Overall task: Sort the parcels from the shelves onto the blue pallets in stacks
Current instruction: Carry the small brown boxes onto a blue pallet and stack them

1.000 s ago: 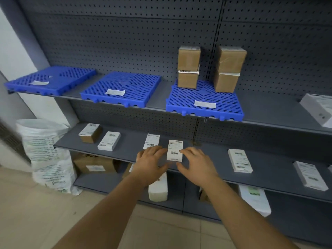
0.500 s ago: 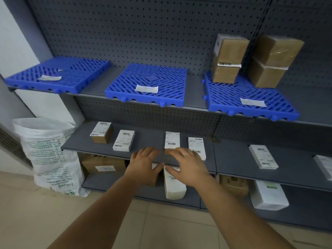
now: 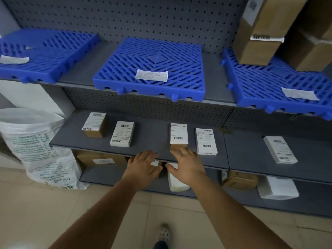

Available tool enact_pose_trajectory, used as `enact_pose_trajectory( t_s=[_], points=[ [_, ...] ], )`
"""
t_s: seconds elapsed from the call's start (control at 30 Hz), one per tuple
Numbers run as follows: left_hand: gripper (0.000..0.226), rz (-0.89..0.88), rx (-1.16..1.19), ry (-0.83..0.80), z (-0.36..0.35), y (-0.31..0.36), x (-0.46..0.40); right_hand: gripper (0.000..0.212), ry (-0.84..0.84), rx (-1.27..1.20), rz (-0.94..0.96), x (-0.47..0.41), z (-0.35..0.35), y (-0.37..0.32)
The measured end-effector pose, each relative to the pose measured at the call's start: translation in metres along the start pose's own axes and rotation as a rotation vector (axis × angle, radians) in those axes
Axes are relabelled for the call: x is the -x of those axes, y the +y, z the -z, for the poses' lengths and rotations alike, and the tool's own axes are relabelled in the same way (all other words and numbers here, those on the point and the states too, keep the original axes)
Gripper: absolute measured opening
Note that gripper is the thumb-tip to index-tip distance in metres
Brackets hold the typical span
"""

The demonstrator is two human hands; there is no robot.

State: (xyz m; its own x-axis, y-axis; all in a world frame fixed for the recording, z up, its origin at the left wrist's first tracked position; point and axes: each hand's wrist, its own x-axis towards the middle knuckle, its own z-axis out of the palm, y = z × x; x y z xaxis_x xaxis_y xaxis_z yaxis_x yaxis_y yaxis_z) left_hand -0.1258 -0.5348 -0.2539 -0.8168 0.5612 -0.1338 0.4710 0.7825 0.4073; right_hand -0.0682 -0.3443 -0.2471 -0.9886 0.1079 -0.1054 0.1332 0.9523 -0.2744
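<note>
Presently, at the shelving:
Left hand: the left hand [image 3: 143, 164] hovers at the front lip of the middle shelf [image 3: 147, 139], fingers spread, holding nothing.
Right hand: the right hand [image 3: 186, 164] is likewise unclenched and empty, fingertips just short of the brown parcel [image 3: 179, 135], seemingly the next pick.
Parcels awaiting sorting: labels face upward, presumably so they can be read; a white parcel [image 3: 206, 141] lies just beside the brown one, with a second white parcel [image 3: 122, 134] and a small brown box [image 3: 94, 124] further left.
Pallets: the middle blue pallet [image 3: 152, 69] and left blue pallet [image 3: 45, 54] carry only paper slips, probably marking destinations.
Finished stacks: two stacks of cartons [image 3: 260, 31] stand on the right blue pallet [image 3: 273, 83].
Progress: judged early; most parcels are unsorted.
</note>
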Motion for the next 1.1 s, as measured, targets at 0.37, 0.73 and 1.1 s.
enact_pose_trajectory(
  t_s=[0.37, 0.73, 1.1],
  points=[
    [0.061, 0.035, 0.031, -0.037, -0.028, -0.030, -0.098, 0.059, 0.003, 0.025, -0.131, -0.099, -0.052, 0.051],
    [0.070, 0.011, 0.049, -0.045, -0.074, -0.070, -0.140, 0.065, 0.049, 0.014, -0.257, -0.152, -0.117, 0.061],
    [0.061, 0.012, 0.108, -0.024, -0.082, -0.113, -0.149, 0.064, 0.122, 0.150, -0.337, -0.176, -0.142, 0.058]
  ],
)
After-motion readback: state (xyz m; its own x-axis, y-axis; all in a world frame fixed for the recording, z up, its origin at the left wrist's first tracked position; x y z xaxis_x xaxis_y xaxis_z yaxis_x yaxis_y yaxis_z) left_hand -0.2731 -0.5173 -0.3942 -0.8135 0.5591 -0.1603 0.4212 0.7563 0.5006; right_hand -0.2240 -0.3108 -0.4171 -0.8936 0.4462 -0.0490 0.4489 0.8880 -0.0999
